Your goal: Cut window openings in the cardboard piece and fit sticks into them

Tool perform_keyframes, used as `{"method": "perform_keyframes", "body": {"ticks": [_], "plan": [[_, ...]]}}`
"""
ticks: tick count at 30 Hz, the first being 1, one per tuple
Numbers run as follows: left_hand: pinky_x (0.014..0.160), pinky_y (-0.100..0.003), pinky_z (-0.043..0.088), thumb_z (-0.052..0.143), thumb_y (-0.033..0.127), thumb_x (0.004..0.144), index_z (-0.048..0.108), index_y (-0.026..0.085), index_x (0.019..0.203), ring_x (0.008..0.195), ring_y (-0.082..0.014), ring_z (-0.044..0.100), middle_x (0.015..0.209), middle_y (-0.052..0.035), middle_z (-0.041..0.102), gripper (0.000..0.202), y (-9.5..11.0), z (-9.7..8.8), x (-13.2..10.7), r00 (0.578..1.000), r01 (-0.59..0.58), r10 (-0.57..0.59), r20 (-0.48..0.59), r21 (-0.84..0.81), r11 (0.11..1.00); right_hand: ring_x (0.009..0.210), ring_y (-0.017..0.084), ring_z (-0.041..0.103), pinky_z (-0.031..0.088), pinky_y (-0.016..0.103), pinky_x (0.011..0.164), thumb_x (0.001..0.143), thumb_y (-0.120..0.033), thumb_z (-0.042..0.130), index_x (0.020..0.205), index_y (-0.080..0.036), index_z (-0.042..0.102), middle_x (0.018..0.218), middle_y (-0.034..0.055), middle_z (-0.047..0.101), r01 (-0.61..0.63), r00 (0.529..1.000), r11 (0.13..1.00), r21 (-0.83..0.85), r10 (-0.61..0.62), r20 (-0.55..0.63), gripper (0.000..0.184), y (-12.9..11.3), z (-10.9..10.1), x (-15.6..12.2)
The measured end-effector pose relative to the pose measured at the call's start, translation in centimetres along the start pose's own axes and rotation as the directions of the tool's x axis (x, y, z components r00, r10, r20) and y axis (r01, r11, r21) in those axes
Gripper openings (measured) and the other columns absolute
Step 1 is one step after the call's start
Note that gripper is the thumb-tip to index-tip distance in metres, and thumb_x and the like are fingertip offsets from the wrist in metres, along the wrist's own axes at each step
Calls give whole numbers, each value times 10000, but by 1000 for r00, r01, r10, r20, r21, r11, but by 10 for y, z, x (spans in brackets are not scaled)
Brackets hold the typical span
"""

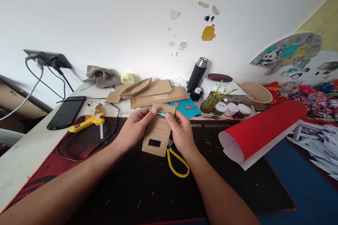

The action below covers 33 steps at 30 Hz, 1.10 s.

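Both hands hold a folded cardboard piece (157,133) with a small rectangular window cut near its lower edge. My left hand (134,126) pinches its upper left, thumb and fingers closed on the top flap. My right hand (181,130) grips the upper right edge, fingers pressed on the same flap. The piece hangs just above a black and red desk mat (111,182). Yellow-handled scissors (178,163) lie on the mat under my right wrist.
A yellow glue gun (88,121) and black phone (66,112) lie at the left. Cardboard sheets (155,95), a black flask (196,74), paint jars (232,109) and a brush jar (210,102) stand behind. A rolled red sheet (261,128) lies at the right.
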<state>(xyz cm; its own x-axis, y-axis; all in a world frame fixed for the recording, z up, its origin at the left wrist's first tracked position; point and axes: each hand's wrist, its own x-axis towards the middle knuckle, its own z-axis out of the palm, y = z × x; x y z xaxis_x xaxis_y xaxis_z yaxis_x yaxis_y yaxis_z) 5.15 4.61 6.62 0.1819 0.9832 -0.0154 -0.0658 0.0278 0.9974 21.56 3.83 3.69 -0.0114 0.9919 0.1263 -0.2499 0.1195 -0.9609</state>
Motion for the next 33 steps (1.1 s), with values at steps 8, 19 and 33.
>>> {"method": "perform_keyframes", "body": {"ticks": [8, 19, 33], "plan": [[846, -366, 572, 824, 657, 826, 798, 222, 1040, 947, -278, 712, 1050, -75, 812, 486, 3, 0, 0, 999, 30, -29, 31, -30, 999, 981, 280, 746, 596, 391, 853, 926, -561, 739, 1095, -255, 783, 1074, 80, 805, -11, 1000, 999, -33, 12, 15, 353, -1, 2, 0], [776, -345, 550, 828, 613, 850, 810, 219, 1078, 857, -256, 718, 1017, -68, 819, 456, 4, -15, 8, 999, 34, -34, 42, -3, 999, 611, 150, 542, 459, 278, 539, 920, -601, 756, 922, -248, 729, 741, -15, 602, -24, 998, 999, -34, 26, 59, 354, -3, 2, -1], [685, -270, 473, 746, 674, 894, 766, 216, 888, 746, -177, 595, 847, -17, 721, 458, 4, -23, 12, 1000, -24, 26, -14, 97, 995, 516, 91, 295, 226, 258, 467, 946, -581, 736, 931, -217, 670, 660, -80, 401, -63, 994, 996, -62, 68, 85, 371, 0, 0, -2]]}}
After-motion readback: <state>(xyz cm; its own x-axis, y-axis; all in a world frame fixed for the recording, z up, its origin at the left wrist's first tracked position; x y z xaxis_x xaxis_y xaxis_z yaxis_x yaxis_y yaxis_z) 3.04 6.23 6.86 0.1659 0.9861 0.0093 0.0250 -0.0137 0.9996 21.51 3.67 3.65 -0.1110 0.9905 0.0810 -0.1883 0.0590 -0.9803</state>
